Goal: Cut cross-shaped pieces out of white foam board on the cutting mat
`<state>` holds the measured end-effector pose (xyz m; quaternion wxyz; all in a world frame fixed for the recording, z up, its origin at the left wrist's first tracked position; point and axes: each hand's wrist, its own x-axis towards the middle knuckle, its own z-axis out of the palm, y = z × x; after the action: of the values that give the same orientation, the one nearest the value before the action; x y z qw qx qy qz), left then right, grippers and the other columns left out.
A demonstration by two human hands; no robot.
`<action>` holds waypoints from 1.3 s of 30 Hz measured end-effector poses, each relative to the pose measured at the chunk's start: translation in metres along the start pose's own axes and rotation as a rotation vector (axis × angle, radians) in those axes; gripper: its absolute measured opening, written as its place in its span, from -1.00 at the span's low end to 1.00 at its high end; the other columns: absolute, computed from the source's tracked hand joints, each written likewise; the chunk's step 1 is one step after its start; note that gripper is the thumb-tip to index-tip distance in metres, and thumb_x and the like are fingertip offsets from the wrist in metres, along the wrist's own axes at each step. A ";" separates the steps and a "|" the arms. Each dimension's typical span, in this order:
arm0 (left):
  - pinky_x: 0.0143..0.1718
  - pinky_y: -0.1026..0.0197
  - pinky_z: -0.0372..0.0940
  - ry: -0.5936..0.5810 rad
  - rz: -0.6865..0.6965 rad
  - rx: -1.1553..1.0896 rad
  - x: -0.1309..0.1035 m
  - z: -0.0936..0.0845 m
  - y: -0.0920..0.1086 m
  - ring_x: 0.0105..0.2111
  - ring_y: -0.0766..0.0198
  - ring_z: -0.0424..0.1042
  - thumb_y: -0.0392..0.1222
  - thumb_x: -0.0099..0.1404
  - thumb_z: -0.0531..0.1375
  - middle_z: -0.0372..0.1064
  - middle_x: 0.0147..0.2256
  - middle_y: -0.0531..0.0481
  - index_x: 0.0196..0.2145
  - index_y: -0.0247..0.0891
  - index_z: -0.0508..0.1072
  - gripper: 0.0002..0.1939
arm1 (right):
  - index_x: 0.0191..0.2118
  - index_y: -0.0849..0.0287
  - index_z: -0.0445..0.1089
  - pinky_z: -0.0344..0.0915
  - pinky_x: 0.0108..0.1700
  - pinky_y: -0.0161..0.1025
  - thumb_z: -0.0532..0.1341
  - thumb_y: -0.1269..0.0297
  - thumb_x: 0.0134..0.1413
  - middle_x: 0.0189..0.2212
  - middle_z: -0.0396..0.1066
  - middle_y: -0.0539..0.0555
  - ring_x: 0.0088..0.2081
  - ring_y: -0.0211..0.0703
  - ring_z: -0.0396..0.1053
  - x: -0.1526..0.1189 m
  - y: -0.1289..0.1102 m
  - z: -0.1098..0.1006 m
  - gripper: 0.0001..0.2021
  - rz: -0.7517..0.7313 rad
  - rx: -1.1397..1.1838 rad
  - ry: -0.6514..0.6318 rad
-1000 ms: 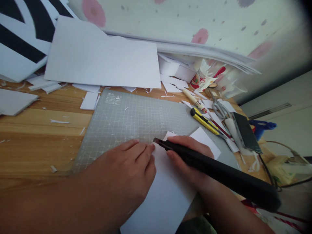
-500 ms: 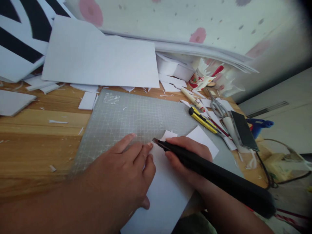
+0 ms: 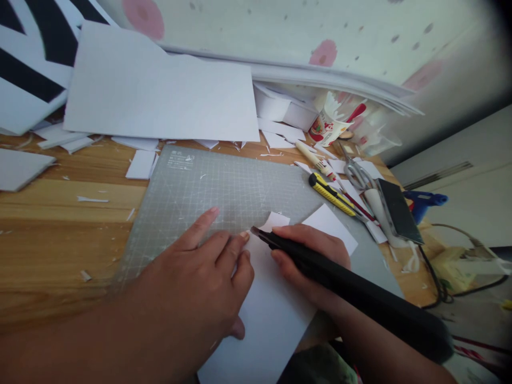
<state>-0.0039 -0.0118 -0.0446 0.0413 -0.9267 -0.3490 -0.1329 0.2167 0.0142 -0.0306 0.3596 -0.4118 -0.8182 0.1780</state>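
Note:
A white sheet (image 3: 268, 314) lies on the near part of a grey cutting mat (image 3: 224, 192). My left hand (image 3: 200, 282) presses flat on the sheet's left side, fingers spread toward its top edge. My right hand (image 3: 310, 256) grips a long black utility knife (image 3: 352, 290). The knife's tip touches the sheet's top edge, right beside my left fingertips. Two small white offcuts (image 3: 330, 226) lie on the mat just beyond my right hand.
A large white board (image 3: 160, 90) and paper scraps lie at the back of the wooden table (image 3: 60, 213). A yellow knife (image 3: 330, 194), scissors (image 3: 356, 173), a paper cup (image 3: 330, 128) and a black block (image 3: 396, 210) crowd the right side. Cables (image 3: 440, 282) run off the right edge.
My left index finger has spread away from the others and stretched forward onto the mat. The knife and my right hand have barely shifted.

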 end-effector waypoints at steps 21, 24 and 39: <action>0.29 -0.44 -0.04 0.016 -0.014 -0.031 0.003 -0.004 -0.001 -0.15 -0.16 0.53 0.35 -0.09 0.44 0.54 -0.02 -0.35 -0.11 -0.34 0.58 -0.23 | -0.10 0.01 0.47 0.53 -0.36 -0.26 0.27 0.37 0.07 -0.37 0.62 0.00 -0.42 -0.14 0.58 -0.013 -0.003 -0.003 -0.74 0.023 -0.052 0.011; 0.25 -0.47 0.04 0.037 -0.011 -0.033 0.004 -0.005 -0.001 -0.18 -0.17 0.54 0.35 -0.17 0.46 0.56 -0.06 -0.36 -0.15 -0.35 0.60 -0.21 | -0.09 0.01 0.46 0.53 -0.37 -0.24 0.27 0.37 0.07 -0.37 0.62 0.00 -0.41 -0.13 0.59 -0.014 -0.004 -0.004 -0.74 0.023 -0.059 0.003; 0.25 -0.53 0.00 0.023 -0.013 -0.031 0.006 -0.005 -0.003 -0.16 -0.18 0.54 0.32 -0.15 0.47 0.56 -0.05 -0.31 -0.14 -0.26 0.60 -0.27 | -0.06 0.04 0.44 0.48 -0.39 -0.28 0.28 0.41 0.09 -0.42 0.57 -0.01 -0.43 -0.16 0.54 -0.020 -0.004 -0.012 -0.72 -0.006 -0.022 -0.030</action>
<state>-0.0030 -0.0069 -0.0379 0.0299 -0.9235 -0.3522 -0.1493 0.2315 -0.0050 -0.0288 0.3433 -0.4108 -0.8265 0.1741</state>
